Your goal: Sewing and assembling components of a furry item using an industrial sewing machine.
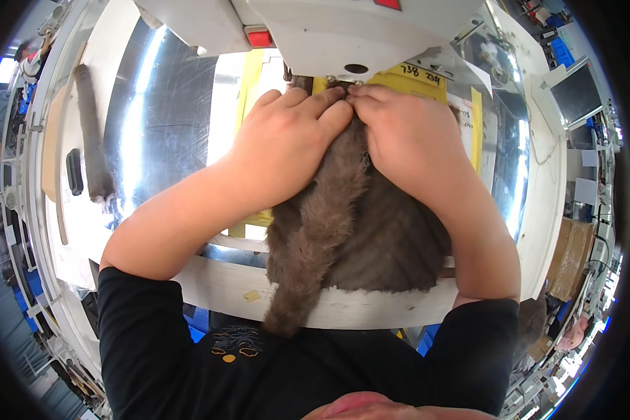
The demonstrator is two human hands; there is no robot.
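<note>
Brown plush fabric [395, 234] lies on the work surface in front of me, its lower edge reaching the white table edge. A long fuzzy brown strip [322, 224] runs down over it and hangs past that edge. At the upper end, right under the head of a white sewing machine [329, 38], my left hand [283, 136] is closed with its fingertips pinching the plush. My right hand [409, 136] is closed too, gripping the plush just beside the left fingertips. The fingertips nearly meet, and they hide the part of the plush between them. The needle cannot be made out.
A dark brown plush strip [91, 133] lies at the left of the table, beside a small black oblong object [75, 172]. Yellow frame-like pieces [416, 85] sit under the machine head. A screen [575, 92] stands at the right, and a cardboard box [570, 259] is beyond the table.
</note>
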